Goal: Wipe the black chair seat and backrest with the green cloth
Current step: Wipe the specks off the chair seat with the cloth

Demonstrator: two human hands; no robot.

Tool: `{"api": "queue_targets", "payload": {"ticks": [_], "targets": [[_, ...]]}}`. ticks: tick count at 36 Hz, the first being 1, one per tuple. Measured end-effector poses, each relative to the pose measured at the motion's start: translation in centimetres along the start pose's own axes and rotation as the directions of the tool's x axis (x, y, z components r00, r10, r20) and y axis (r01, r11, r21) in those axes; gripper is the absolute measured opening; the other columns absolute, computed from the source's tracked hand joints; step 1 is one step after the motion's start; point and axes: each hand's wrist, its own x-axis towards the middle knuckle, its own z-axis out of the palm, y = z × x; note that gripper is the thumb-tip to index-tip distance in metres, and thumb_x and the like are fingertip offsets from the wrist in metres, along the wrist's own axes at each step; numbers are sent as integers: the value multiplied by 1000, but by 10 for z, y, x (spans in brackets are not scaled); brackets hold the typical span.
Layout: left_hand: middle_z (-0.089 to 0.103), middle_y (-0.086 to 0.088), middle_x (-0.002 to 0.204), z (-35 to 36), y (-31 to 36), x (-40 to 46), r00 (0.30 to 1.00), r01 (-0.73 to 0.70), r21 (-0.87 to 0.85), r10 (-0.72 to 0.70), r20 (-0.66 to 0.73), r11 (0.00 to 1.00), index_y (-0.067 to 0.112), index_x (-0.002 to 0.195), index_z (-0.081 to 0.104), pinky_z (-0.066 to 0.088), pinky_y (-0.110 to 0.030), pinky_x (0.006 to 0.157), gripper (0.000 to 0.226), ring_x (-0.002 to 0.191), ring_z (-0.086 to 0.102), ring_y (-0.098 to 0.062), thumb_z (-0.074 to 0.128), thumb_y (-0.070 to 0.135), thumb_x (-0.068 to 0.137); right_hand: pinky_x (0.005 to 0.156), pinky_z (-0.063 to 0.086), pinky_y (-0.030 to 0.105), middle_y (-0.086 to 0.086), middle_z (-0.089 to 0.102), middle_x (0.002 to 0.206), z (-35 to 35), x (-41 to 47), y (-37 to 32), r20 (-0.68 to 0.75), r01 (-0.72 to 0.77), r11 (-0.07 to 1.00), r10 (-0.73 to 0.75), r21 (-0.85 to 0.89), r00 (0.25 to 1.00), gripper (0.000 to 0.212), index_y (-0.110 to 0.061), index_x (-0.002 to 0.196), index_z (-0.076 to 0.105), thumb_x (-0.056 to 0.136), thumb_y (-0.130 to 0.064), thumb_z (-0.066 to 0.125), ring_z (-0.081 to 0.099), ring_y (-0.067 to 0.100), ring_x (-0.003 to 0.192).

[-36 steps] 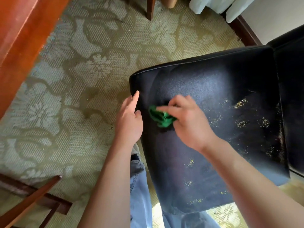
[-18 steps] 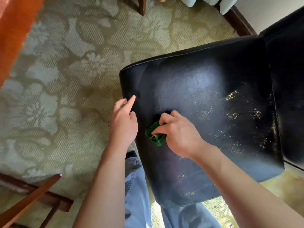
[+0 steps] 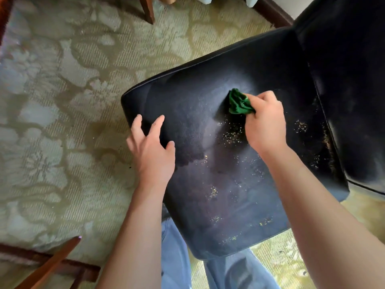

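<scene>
The black chair seat [image 3: 208, 184] fills the middle of the view, speckled with yellowish crumbs. Its black backrest [image 3: 354, 90] rises at the right. My right hand [image 3: 264, 124] grips the bunched green cloth [image 3: 239, 102] and presses it on the far middle of the seat. My left hand [image 3: 151, 149] rests with spread fingers on the seat's left edge, holding nothing.
A patterned beige carpet [image 3: 62, 101] surrounds the chair. A wooden furniture leg [image 3: 148, 9] stands at the top, and wooden rails [image 3: 50, 265] lie at the lower left. My legs in blue jeans [image 3: 177, 257] are under the seat's near edge. A dark baseboard [image 3: 273, 13] runs at the upper right.
My right hand has swept the green cloth from the seat's left front edge toward the far middle. My left hand spread its fingers and moved onto the seat's edge.
</scene>
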Motion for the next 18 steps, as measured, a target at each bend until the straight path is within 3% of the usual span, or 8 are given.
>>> {"api": "queue_targets", "payload": {"ticks": [6,9,12,18], "targets": [[15,8,165,2,-4,3,1000,5,14,-4,-14,1000,44,144,49,30,-36,113,64,140,26,-29,72,21,90,77,44,42,7,54,106,16,-10,-3,138,91,996,-87,-26,987,67,-24,132,60,79,8,35,36,28,82],[16,8,165,4,-5,4,1000,-3,30,3,-18,1000,44,144,49,31,-39,115,64,138,27,-32,73,22,89,72,48,45,3,56,104,19,-26,-4,232,172,985,-162,-24,959,69,-28,129,62,75,-2,29,36,27,78],[16,6,165,4,-5,5,1000,2,39,-1,-20,999,44,144,49,30,-40,115,64,137,28,-33,73,22,89,69,50,45,2,56,106,21,-42,-11,348,233,972,-210,-25,914,66,-30,128,62,77,-6,28,33,25,78],[18,4,164,7,-7,1,999,1,53,1,-36,999,43,143,49,33,-45,115,64,134,31,-34,74,23,87,62,49,37,-5,50,104,19,-77,-22,526,346,938,-288,-13,800,52,-37,128,60,88,-7,45,37,23,91]]}}
